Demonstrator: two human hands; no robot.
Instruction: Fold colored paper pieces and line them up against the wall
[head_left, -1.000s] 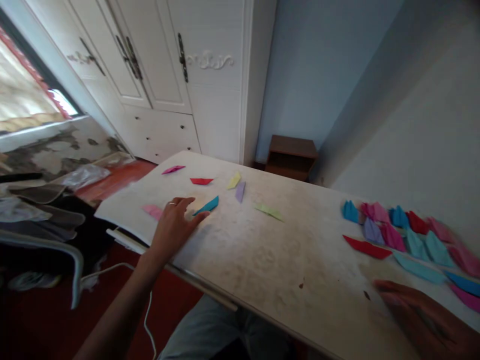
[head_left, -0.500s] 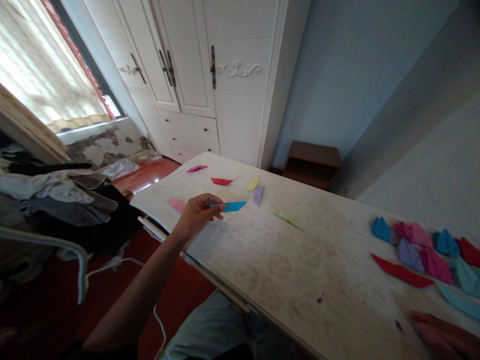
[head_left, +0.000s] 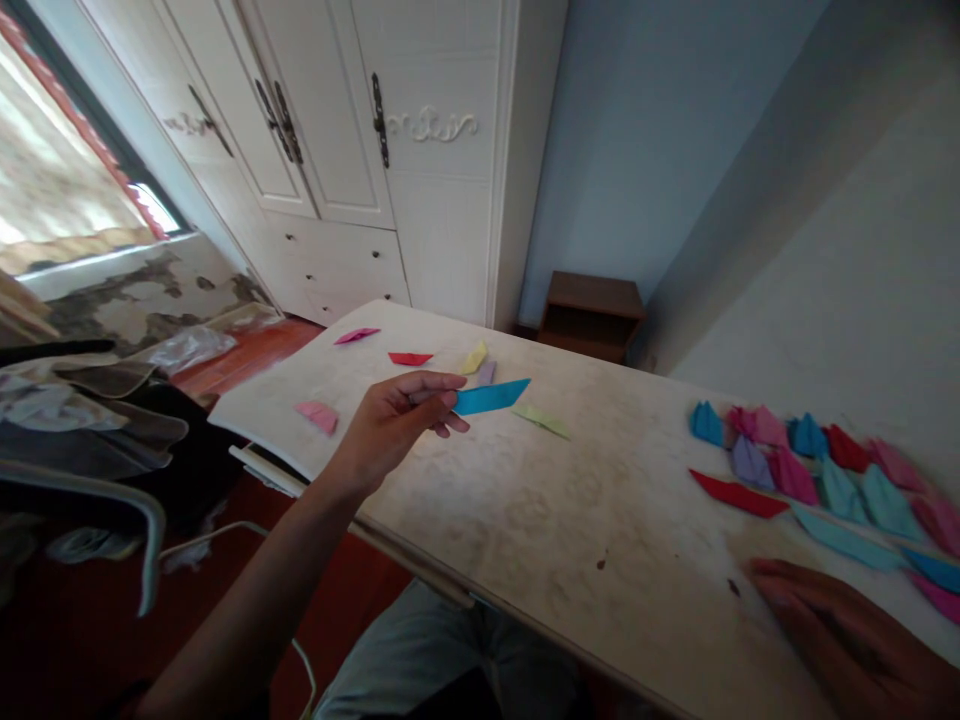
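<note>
In my left hand (head_left: 405, 420) a folded strip of blue paper (head_left: 491, 397) is pinched between thumb and fingers, held up over the table by one end. Behind it lie folded papers in yellow (head_left: 475, 358), purple (head_left: 487, 373) and light green (head_left: 543, 421). Farther left on the table are a red one (head_left: 410, 358), a magenta one (head_left: 357, 336) and a pink one (head_left: 318, 415). At the lower right my right hand (head_left: 847, 635) holds nothing that I can see, its fingers loosely extended close to a flat red folded paper (head_left: 739, 495) and a pale teal one (head_left: 847, 540).
Several upright folded paper pieces (head_left: 795, 473) stand in rows at the right of the white table (head_left: 517, 520). Beyond the table are a white wardrobe (head_left: 442, 200) and a brown nightstand (head_left: 592, 300). A chair with clothes (head_left: 97, 420) stands at the left.
My left hand has raised the blue paper and brought it rightward across the table. My right hand has come further into view, and the camera has turned right.
</note>
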